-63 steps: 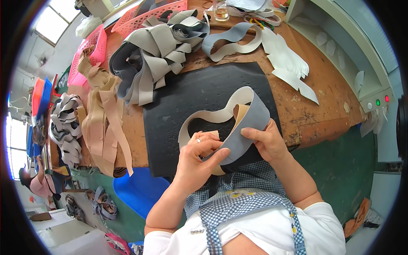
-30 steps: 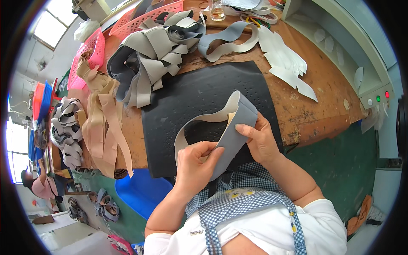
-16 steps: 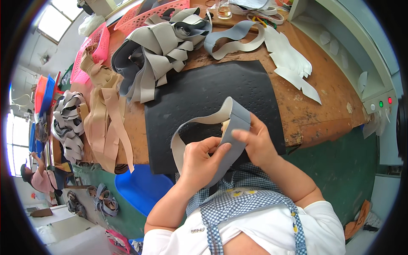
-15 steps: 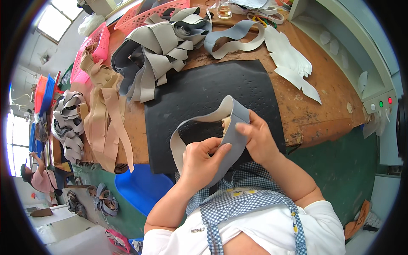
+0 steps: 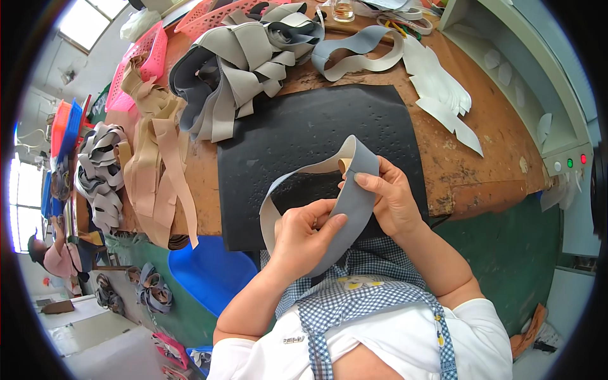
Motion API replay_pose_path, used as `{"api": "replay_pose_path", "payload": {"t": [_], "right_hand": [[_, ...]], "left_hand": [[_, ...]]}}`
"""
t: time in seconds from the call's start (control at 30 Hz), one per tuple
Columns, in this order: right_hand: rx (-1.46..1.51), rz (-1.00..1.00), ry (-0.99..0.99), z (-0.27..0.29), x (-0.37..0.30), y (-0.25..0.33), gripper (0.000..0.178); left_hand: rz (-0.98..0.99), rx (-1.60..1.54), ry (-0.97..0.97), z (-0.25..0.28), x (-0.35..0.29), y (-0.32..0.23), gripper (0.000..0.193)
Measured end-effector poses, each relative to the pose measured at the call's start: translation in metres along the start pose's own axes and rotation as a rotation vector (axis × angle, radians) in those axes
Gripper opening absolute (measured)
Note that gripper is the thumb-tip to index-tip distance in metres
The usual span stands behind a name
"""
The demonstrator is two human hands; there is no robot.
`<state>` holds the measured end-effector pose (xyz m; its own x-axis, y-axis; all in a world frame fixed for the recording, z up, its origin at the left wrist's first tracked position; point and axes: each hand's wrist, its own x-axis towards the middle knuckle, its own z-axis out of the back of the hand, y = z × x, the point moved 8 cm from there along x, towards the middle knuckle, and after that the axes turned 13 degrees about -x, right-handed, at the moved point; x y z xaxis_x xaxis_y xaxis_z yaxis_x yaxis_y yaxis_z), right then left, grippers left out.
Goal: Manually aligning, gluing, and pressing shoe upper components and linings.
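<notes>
A wide grey band [image 5: 356,201], closed into a loop with a paler inner face, is held up above the front part of a black mat [image 5: 304,120]. My left hand [image 5: 304,235] pinches its lower near side between thumb and fingers. Higher up on the right, my right hand [image 5: 394,195] grips the same band, thumb on the grey outer face and fingers behind it. A small tan piece [image 5: 344,166] shows at the band's inner edge beside my right fingers; its kind I cannot make out.
Grey bands lie heaped [image 5: 244,57] behind the mat, tan strips [image 5: 158,164] hang over the table's left edge. Another grey loop [image 5: 361,54] and white cut pieces [image 5: 437,95] lie behind and right. Pink baskets [image 5: 149,54] stand far left; a blue seat [image 5: 212,272] is below the table.
My right hand has shifted slightly up and right along the band, its thumb now lying flatter on the outer face. The loop has tilted a little; my left hand keeps its pinch.
</notes>
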<state>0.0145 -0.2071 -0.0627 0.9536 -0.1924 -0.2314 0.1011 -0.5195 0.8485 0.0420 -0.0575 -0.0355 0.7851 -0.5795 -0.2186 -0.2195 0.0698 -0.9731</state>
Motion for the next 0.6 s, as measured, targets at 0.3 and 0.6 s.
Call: {"api": "replay_pose_path", "payload": {"t": [0.3, 0.6], "right_hand": [[0.043, 0.051, 0.001, -0.010, -0.009, -0.002, 0.026], [0.051, 0.098, -0.015, -0.009, -0.010, -0.001, 0.022]], "left_hand": [[0.002, 0.013, -0.072, -0.002, 0.005, -0.013, 0.022], [-0.040, 0.074, -0.060, -0.002, 0.004, -0.019, 0.022]]}}
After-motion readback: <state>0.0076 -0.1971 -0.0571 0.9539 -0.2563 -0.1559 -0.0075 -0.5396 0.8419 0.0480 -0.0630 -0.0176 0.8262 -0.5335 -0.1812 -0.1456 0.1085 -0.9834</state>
